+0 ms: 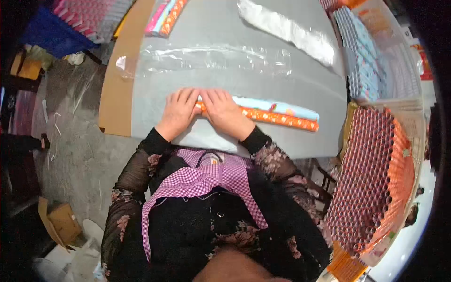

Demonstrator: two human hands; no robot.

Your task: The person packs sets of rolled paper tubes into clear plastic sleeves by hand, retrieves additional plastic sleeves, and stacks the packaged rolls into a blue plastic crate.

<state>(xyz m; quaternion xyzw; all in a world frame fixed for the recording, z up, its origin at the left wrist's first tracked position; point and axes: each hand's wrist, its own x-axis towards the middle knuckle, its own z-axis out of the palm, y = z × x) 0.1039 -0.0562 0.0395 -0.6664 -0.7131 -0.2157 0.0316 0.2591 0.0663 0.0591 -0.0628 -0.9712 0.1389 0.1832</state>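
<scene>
A slim orange roll with a white pattern (282,119) lies along a light blue printed roll (300,112) on the grey table. Whether they are paper, film or cloth I cannot tell. My right hand (228,113) is curled over the left part of the pair, fingers pointing away from me. Close beside it, my left hand (181,110) grips the rolls' left end, and the two hands touch at the fingers. That end is mostly hidden beneath them. Flat beyond the hands is a long clear plastic sleeve (211,58).
Pink, blue and orange rolls (167,18) lie together at the table's far left. A whitish, shiny plastic strip (291,35) stretches across the far right. Bins of patterned rolls (361,174) line the right side. Cardboard (117,89) edges the table's left; a carton (63,223) sits on the floor.
</scene>
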